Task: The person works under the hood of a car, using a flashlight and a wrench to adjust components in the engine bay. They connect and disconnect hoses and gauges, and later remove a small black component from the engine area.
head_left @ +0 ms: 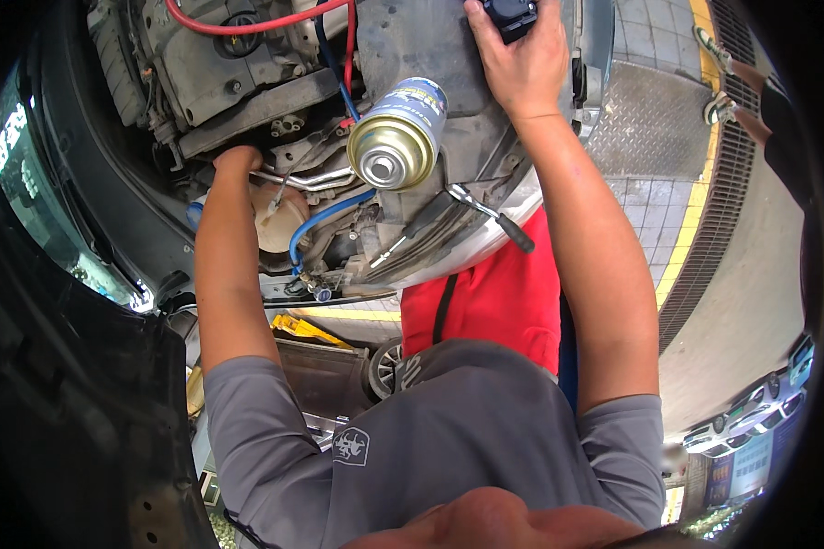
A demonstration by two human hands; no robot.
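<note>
My left hand [238,157] reaches down into the engine bay, beside the dirty off-white reservoir [282,220] and below a dark engine part. Its fingers are hidden there, so what they touch does not show. At the top edge, my right hand [529,69] grips a black plastic object [511,13] with a rounded body, its thumb on one side and fingers on the other; the picture's edge cuts it off and its kind is unclear. Between my arms, an aerosol can [395,137] stands with its concave metal base toward me. A ratchet wrench [490,217] with a dark handle lies near the car's front edge.
A red hose [256,26] and a blue hose [325,218] with a coupling cross the bay. A red cover [513,297] hangs over the car's edge. The raised hood [73,393] is at left. Someone's legs [746,91] are on the floor at right.
</note>
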